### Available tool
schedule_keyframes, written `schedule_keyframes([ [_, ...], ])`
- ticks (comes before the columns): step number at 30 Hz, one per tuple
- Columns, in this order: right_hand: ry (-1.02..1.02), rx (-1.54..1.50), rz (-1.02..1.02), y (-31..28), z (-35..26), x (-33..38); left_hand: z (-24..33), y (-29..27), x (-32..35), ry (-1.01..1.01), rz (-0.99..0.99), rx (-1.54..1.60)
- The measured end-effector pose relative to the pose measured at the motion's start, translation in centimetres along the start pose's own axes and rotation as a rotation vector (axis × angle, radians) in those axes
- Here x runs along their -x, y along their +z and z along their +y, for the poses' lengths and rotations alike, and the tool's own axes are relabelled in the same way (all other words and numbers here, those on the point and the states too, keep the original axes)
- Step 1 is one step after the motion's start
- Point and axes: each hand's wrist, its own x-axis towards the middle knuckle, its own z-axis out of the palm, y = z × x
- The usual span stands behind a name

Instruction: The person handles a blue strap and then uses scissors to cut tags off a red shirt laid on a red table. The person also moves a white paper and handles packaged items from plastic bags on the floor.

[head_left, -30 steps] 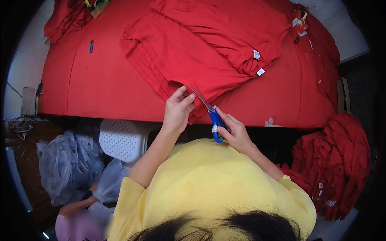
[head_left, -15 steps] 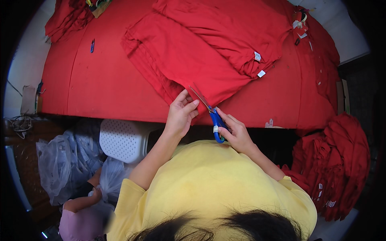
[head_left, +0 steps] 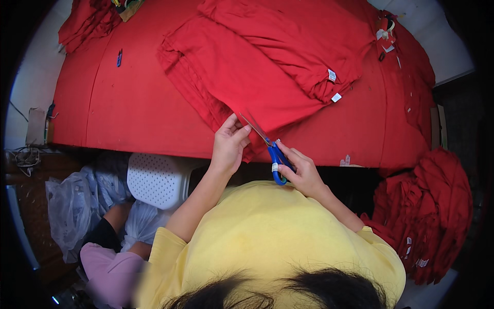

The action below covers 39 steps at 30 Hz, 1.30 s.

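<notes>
While left hand (head_left: 229, 147) pins red garment (head_left: 247, 85), right hand (head_left: 303, 172) w/ scissors (head_left: 268, 148).

Ahead of my fingers the stacked red garments (head_left: 242, 77) fill the middle of the table (head_left: 134, 113) up to its far edge. Open red surface runs along the near edge toward the left corner, with only a small blue pen (head_left: 119, 57) near the far side. To the right, a narrow bare strip (head_left: 370, 139) passes between the stack and the right edge.
</notes>
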Motion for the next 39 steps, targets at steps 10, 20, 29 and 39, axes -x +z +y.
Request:
schedule_keyframes([
  [10,0.207,-0.494,-0.080,0.0,0.8,-0.7,0.7,0.0,0.1,-0.093,-0.076,0.018],
  [20,0.116,-0.362,-0.047,0.6,2.0,-1.5,0.6,0.2,0.4,-0.111,-0.088,-0.011],
  [29,-0.034,-0.330,0.040,1.5,1.5,-2.2,1.4,-1.2,-2.0,0.011,-0.058,0.047],
  [39,0.205,-0.421,-0.056,0.5,1.0,-3.1,1.9,-0.7,-1.9,-0.012,-0.039,-0.011],
])
